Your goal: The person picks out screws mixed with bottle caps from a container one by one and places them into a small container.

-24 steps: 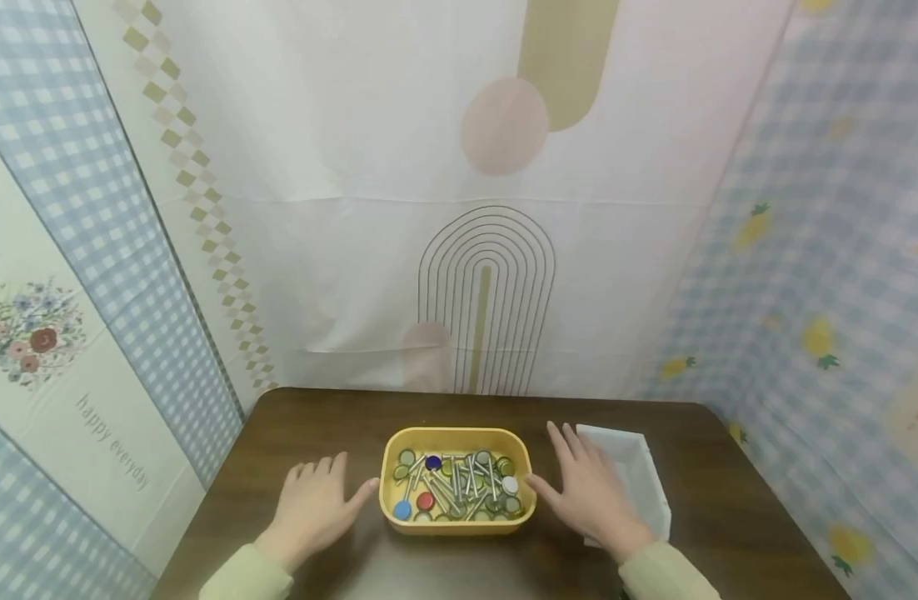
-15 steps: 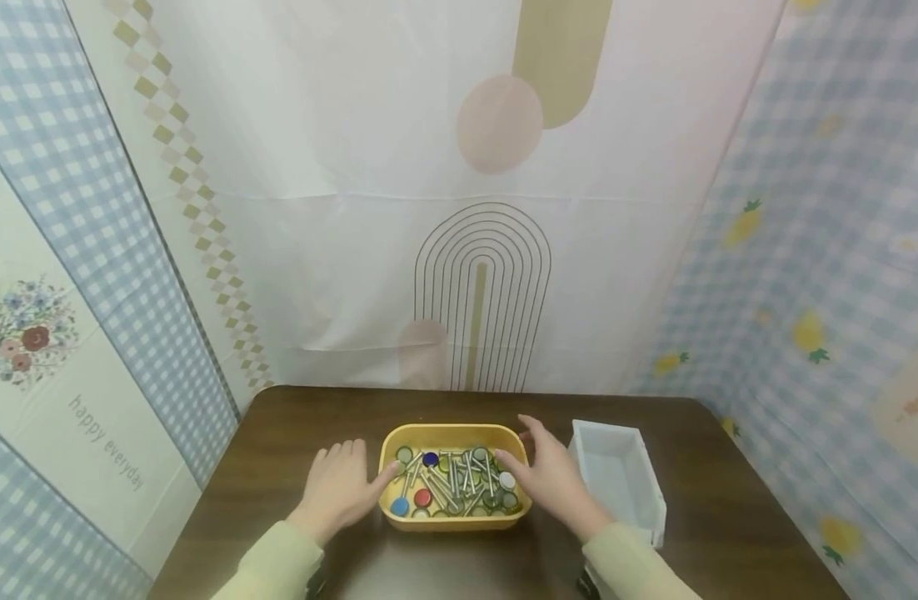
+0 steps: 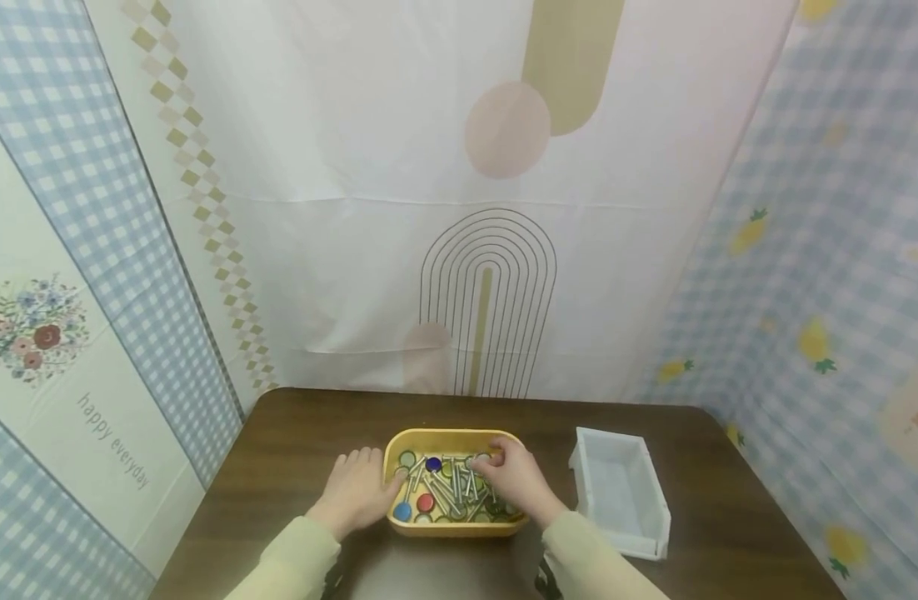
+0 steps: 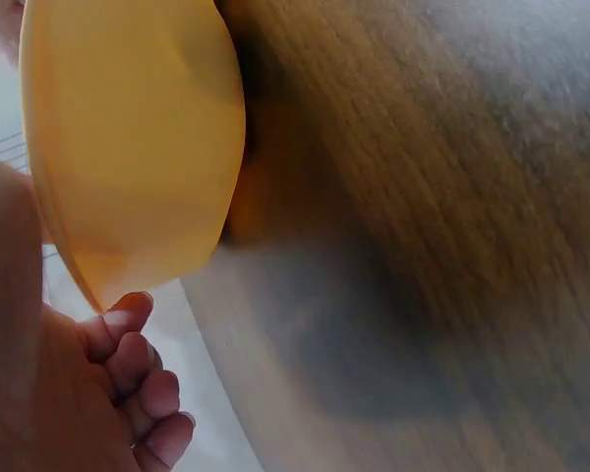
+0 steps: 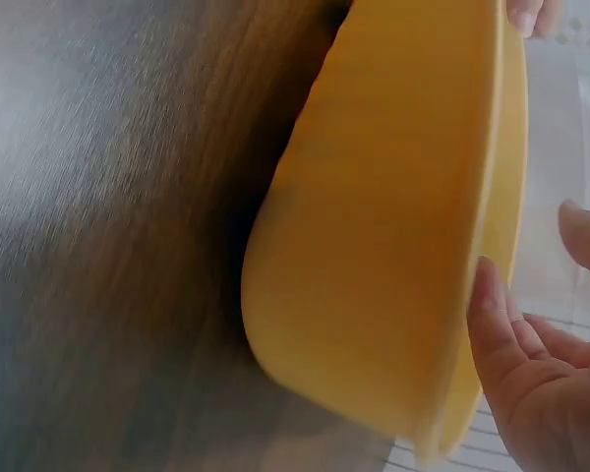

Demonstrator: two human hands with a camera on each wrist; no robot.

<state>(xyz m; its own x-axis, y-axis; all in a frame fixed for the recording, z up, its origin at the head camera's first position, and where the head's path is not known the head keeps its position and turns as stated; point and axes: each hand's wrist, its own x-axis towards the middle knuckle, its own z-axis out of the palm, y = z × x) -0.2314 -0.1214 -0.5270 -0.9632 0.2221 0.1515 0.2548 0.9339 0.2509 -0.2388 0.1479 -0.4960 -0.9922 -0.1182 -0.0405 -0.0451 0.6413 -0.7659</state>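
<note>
A yellow rectangular tub (image 3: 459,528) with rounded corners stands on the table, holding long silver bolts or nails (image 3: 442,492) and round cap-like discs. A red disc (image 3: 425,502), a light blue disc (image 3: 402,511) and a dark blue disc (image 3: 433,464) stand out. My left hand (image 3: 356,490) holds the tub's left end, thumb over the rim and fingers outside. My right hand (image 3: 517,479) reaches over the right end, its fingers above the contents. In the right wrist view, thumb and fingers of the right hand (image 5: 551,364) are spread apart, fingers dipping behind the rim.
Right of the tub stands a white rectangular bin (image 3: 622,492). Both are on a dark brown wooden table (image 3: 309,417). A patterned white cloth (image 3: 354,250) hangs behind, with blue checked cloths at both sides.
My right hand has moved left from beside the white bin to over the tub. My left hand has come right onto the tub's left rim.
</note>
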